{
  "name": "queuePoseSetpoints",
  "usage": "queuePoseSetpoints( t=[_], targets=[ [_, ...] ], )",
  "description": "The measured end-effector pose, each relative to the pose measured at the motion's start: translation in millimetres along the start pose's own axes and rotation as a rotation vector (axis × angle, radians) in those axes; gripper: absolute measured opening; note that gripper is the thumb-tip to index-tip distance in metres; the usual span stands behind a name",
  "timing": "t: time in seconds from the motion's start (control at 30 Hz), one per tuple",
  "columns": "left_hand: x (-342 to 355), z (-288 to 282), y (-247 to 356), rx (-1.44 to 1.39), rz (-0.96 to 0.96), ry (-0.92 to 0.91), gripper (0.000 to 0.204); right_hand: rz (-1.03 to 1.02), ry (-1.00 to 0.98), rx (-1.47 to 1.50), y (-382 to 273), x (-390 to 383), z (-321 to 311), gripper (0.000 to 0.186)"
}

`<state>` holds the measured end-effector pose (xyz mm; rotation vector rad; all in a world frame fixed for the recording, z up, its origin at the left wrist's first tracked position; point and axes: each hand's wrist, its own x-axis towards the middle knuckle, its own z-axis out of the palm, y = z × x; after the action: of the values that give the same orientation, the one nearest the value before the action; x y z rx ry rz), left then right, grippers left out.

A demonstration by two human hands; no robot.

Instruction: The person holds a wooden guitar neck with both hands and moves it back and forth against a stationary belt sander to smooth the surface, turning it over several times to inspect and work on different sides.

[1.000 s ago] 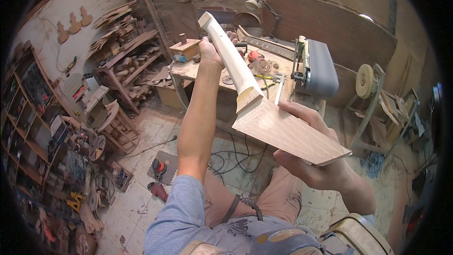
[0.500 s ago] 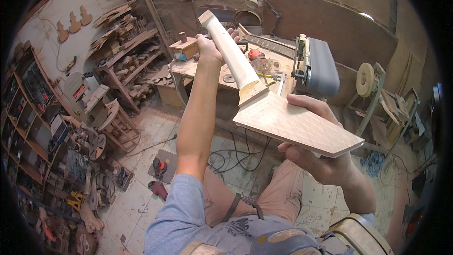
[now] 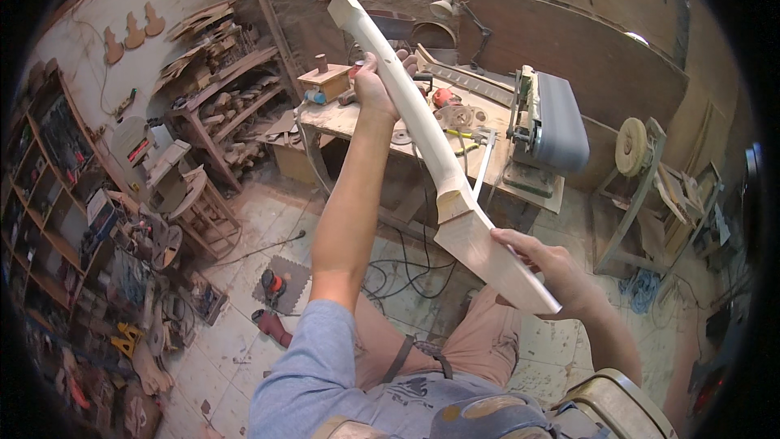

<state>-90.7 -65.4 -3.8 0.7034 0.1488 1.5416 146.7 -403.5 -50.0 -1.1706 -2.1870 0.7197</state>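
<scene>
A pale, unfinished wooden guitar neck point(image 3: 416, 110) is held up slantwise in front of me, its far end up and to the left. My left hand point(image 3: 375, 89) wraps around the shaft near that far end, the fingers partly behind the wood. At the near right, the broad, flat headstock point(image 3: 486, 254) is gripped along its right edge by my right hand point(image 3: 554, 270). Its thumb and fingers pinch the board, and some fingertips are hidden beneath it. The headstock is tilted, with its edge partly toward me.
Beyond the neck stands a workbench point(image 3: 331, 119) with a grey belt sander point(image 3: 561, 123), pliers and a wooden box point(image 3: 325, 79). A round buffing wheel point(image 3: 631, 147) is at right. Black cables point(image 3: 410, 278) and a red-and-black power tool point(image 3: 273, 283) lie on the floor. Crowded shelves point(image 3: 55, 232) line the left.
The neck has rolled, so the headstock's broad face now shows narrower and its edge is seen. Its near end has swung down and left with my right hand; the far end has risen.
</scene>
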Motion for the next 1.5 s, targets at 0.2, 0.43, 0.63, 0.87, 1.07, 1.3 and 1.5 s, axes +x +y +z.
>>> queuePoseSetpoints(
  t=[0.2,0.43,0.63,0.87,1.07,1.3,1.5],
  targets=[
    [0,0,-5,-0.111,-0.046,-0.132,0.053,-0.104,0.060,0.162,1,18,4,0.064],
    [1,0,-1,-0.246,-0.275,-0.227,0.051,-0.062,0.224,0.361,7,67,-3,0.048],
    [9,-7,2,-0.255,-0.354,-0.273,0.053,-0.034,0.194,0.371,-9,97,-10,0.049],
    [-18,11,1,0.176,-0.132,-0.177,0.045,-0.109,0.249,0.140,-14,106,-26,0.053],
    [-29,11,11,0.807,0.034,-0.371,0.034,-0.296,0.563,-0.605,-25,112,-64,0.055],
    [-75,71,3,1.407,0.089,-0.534,0.054,-0.423,0.726,-1.354,-37,123,-146,0.088],
    [-89,111,-13,1.839,0.548,-0.947,0.051,0.124,0.252,-1.344,-15,97,-200,0.039]
  ],
)
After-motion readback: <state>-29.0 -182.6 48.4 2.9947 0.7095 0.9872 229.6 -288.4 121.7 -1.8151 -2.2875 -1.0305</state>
